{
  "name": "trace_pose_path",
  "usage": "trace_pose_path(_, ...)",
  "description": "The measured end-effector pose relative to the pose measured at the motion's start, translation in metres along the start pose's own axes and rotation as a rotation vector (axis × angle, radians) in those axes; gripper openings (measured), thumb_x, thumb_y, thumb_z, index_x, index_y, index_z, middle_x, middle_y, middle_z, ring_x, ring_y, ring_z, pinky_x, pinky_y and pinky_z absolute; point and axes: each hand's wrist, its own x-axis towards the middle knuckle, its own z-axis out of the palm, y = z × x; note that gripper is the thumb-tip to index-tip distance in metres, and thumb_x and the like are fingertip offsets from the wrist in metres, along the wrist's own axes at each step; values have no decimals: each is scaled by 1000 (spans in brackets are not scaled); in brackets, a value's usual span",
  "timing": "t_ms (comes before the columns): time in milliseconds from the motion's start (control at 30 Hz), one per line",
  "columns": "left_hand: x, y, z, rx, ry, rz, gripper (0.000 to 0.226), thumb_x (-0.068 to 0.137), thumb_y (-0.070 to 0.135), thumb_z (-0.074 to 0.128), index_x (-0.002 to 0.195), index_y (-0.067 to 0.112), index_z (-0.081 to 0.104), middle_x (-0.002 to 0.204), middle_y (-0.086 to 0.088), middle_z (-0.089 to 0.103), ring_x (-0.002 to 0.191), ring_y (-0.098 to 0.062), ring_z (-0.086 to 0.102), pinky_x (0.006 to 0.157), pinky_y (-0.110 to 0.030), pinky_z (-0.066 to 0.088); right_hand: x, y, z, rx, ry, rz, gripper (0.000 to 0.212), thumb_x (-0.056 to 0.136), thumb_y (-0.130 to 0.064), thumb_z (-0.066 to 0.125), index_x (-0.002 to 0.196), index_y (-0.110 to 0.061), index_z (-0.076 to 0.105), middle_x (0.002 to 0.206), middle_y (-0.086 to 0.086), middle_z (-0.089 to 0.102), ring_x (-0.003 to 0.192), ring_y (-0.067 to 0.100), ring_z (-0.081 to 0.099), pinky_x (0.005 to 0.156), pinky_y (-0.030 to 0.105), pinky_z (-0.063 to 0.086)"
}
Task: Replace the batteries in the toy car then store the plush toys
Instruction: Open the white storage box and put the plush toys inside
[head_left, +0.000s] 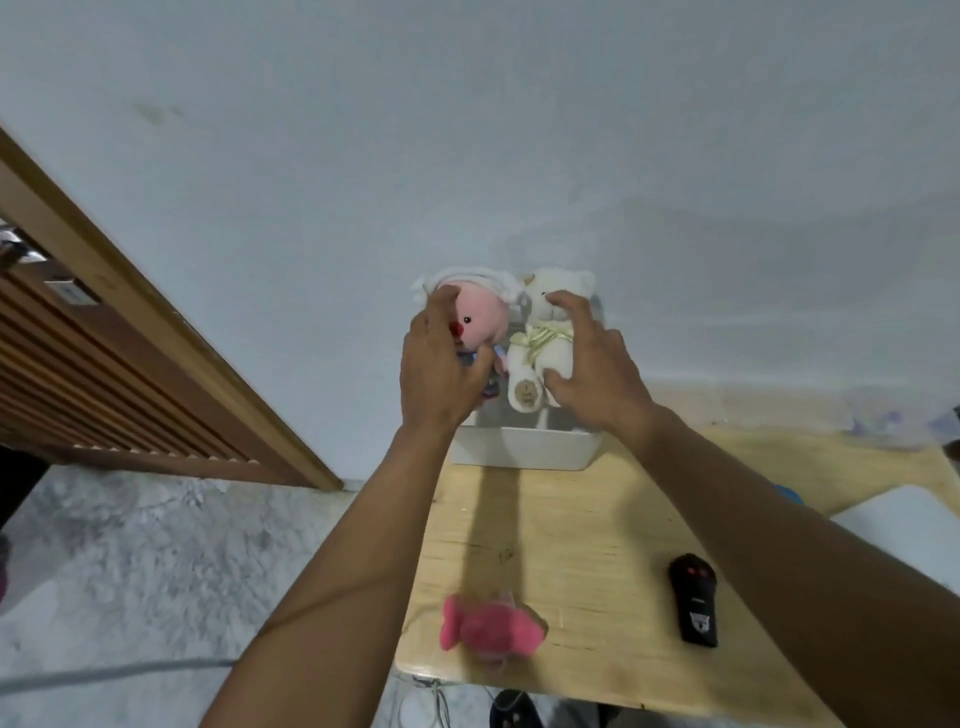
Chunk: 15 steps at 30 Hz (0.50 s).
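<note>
Gripping the pink-faced doll (480, 318) in the curled fingers (442, 307) of our left hand (441, 366) and the white bear (540, 354) in our right hand (597, 370), we hold both above the white box (524, 451) at the table's (576, 519) far edge. A pink plush fish (491, 626) lies by the near edge.

Single head-worn wide-angle view, looking forward and down across table (571, 525) toward wall (467, 130); table near, lower right.
</note>
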Motion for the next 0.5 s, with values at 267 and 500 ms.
trace_pose_path(267, 14, -34, 46, 66, -311, -190, 63, 83, 21, 74, 134, 15, 37, 105, -8, 57, 93, -35, 58, 71, -32, 38, 44, 32, 44, -164, -329, 51, 77, 75, -5, 67, 132, -40, 28, 109, 14, 56, 95, 40, 55, 78, 45, 50)
trace_pose_path(500, 28, -53, 71, 245, -729, -395, 57, 97, 22, 59, 148, 12, 35, 147, -23, 48, 122, -41, 59, 99, -43, 50, 53, 58, 85, -242, -458, 91, 60, 80, -5, 56, 127, -37, 37, 124, 16, 53, 98, 41, 60, 84, 44, 52)
